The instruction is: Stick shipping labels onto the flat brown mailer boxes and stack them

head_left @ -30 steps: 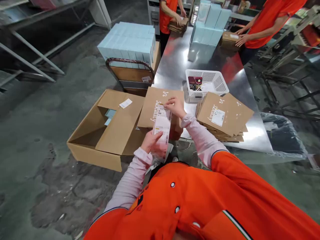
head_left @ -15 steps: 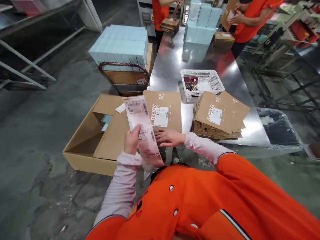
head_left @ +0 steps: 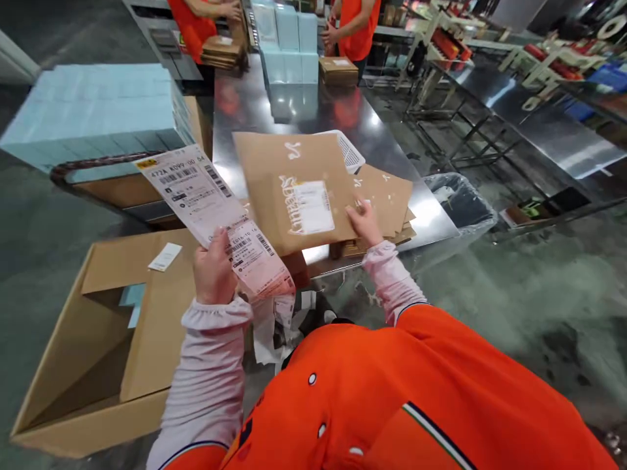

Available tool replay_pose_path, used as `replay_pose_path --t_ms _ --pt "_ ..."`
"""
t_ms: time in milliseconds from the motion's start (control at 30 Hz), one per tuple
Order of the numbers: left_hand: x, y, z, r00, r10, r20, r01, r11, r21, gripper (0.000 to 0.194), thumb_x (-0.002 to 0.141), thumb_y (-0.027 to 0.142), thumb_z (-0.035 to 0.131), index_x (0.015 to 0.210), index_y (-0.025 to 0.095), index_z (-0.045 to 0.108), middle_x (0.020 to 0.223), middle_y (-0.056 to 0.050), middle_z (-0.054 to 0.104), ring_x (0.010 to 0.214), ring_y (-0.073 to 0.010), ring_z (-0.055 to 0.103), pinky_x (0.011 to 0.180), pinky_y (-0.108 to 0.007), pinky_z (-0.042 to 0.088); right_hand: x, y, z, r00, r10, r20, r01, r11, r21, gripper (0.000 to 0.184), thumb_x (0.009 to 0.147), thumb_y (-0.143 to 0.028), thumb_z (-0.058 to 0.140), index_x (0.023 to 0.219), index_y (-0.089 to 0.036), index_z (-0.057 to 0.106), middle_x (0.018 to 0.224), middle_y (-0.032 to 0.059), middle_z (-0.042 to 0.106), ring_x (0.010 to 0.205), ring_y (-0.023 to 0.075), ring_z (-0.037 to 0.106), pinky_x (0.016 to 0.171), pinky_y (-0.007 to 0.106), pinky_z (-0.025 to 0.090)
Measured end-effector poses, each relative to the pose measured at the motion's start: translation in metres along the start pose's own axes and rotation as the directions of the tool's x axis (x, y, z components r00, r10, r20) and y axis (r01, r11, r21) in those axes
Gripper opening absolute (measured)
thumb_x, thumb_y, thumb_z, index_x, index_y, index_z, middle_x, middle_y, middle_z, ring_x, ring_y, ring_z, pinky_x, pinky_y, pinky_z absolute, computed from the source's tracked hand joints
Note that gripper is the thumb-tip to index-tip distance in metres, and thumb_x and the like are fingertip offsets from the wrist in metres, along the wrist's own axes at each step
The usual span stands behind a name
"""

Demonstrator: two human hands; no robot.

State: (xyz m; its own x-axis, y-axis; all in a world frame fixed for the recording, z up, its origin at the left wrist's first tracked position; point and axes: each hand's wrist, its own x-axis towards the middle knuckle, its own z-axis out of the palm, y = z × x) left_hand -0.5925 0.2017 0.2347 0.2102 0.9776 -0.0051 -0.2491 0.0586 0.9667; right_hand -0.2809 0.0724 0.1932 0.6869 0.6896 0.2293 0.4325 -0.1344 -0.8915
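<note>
Head view: left hand (head_left: 214,267) pinches label strip (head_left: 215,209) between thumb and fingers, strip slanting up-left and down-right of it. Right hand (head_left: 365,222) grips lower right corner of labelled cardboard mailer (head_left: 298,189), lifted and tilted; mailer lies between hands, up-left of right one. Beyond right hand, mailer stack (head_left: 386,196) on metal desk (head_left: 392,147). Behind raised mailer, white basket (head_left: 349,153), mostly hidden. Farther, pale blue boxes (head_left: 289,49) at far end.

Cool, moderately bright light glares white off the steel table (head_left: 392,153), strongest by its near right corner, while the floor (head_left: 470,287) falls dim. The left hand's labels (head_left: 210,209) read fairly sharply; wide-angle stretching bends the outer edges, and the background softens.
</note>
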Motion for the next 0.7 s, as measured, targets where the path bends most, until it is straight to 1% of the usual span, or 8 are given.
replay_pose_path --t_ms 67,133,200,233,300,400,533,700 --pt "-0.017 0.004 0.011 1.0 0.002 0.001 -0.002 1.0 0.022 0.039 0.078 0.042 0.073 0.102 0.013 0.066 0.099 -0.007 0.072 0.086 -0.0178 0.067 0.083 -0.034 0.056 0.019 0.001 -0.05 0.992 0.052 -0.111 -0.068 0.986 -0.149 0.079 0.083 -0.052 0.062 0.143 -0.006 0.039 0.145 0.0241 0.044 0.137 0.0305 0.042 0.114 0.049 0.034" --pt "-0.034 -0.001 0.016 1.0 0.011 0.021 -0.012 0.999 0.047 0.043 0.069 0.042 0.079 0.099 0.013 0.068 0.098 -0.008 0.073 0.082 -0.0189 0.068 0.079 -0.032 0.056 0.023 -0.007 -0.066 0.991 0.078 -0.111 -0.104 0.961 -0.255 0.088 0.069 -0.053 0.076 0.136 -0.004 0.048 0.142 0.0278 0.045 0.135 0.0376 0.042 0.112 0.055 0.033" --pt "-0.05 -0.012 0.016 0.998 -0.007 0.064 0.003 0.998 0.063 0.046 0.066 0.046 0.08 0.097 0.015 0.068 0.093 -0.007 0.073 0.078 -0.0188 0.068 0.074 -0.031 0.056 0.007 -0.023 -0.042 0.994 0.053 0.095 -0.033 0.978 -0.204 0.093 0.054 -0.051 0.087 0.129 -0.007 0.054 0.136 0.0258 0.052 0.127 0.0386 0.048 0.107 0.054 0.038" --pt "-0.057 -0.018 0.016 0.995 -0.04 0.096 0.033 0.996 0.08 0.046 0.066 0.048 0.08 0.095 0.015 0.068 0.089 -0.006 0.073 0.075 -0.0186 0.068 0.071 -0.03 0.056 -0.009 -0.033 -0.018 0.968 0.012 0.251 0.015 0.994 -0.106 0.093 0.051 -0.05 0.088 0.127 -0.009 0.056 0.132 0.0226 0.056 0.121 0.0359 0.053 0.104 0.051 0.043" --pt "-0.068 -0.027 0.015 0.981 -0.097 0.166 0.076 0.989 0.129 0.047 0.065 0.052 0.079 0.092 0.014 0.069 0.085 -0.006 0.072 0.073 -0.0186 0.067 0.069 -0.029 0.055 -0.047 -0.053 0.038 0.862 -0.099 0.497 0.0 0.981 0.195 0.085 0.057 -0.055 0.083 0.127 -0.015 0.056 0.125 0.0147 0.062 0.107 0.0275 0.062 0.092 0.041 0.052" --pt "-0.074 -0.028 0.01 0.989 -0.058 0.135 0.034 0.985 0.171 0.049 0.063 0.052 0.08 0.091 0.014 0.069 0.089 -0.008 0.073 0.08 -0.0196 0.067 0.074 -0.029 0.053 -0.1 -0.073 0.099 0.806 -0.158 0.571 -0.109 0.908 0.405 0.055 0.076 -0.06 0.066 0.109 -0.016 0.066 0.103 0.0076 0.07 0.092 0.0201 0.065 0.084 0.034 0.054" --pt "-0.074 -0.027 -0.004 0.997 -0.011 -0.072 0.02 0.992 0.127 0.047 0.061 0.053 0.081 0.08 0.013 0.07 0.078 -0.006 0.071 0.071 -0.017 0.063 0.07 -0.028 0.051 -0.109 -0.086 0.113 0.684 -0.205 0.7 -0.118 0.916 0.383 0.054 0.069 -0.052 0.076 0.106 -0.013 0.069 0.097 0.0063 0.072 0.085 0.0182 0.066 0.078 0.03 0.054" --pt "-0.083 -0.042 -0.01 0.996 -0.022 -0.089 0.031 0.994 0.109 0.043 0.064 0.053 0.079 0.074 0.013 0.07 0.069 -0.002 0.067 0.065 -0.0133 0.058 0.062 -0.023 0.046 -0.078 -0.103 0.111 0.669 -0.222 0.709 0.043 0.964 0.261 0.039 0.076 -0.047 0.072 0.094 -0.013 0.076 0.081 0.0047 0.073 0.072 0.0158 0.065 0.065 0.025 0.05"
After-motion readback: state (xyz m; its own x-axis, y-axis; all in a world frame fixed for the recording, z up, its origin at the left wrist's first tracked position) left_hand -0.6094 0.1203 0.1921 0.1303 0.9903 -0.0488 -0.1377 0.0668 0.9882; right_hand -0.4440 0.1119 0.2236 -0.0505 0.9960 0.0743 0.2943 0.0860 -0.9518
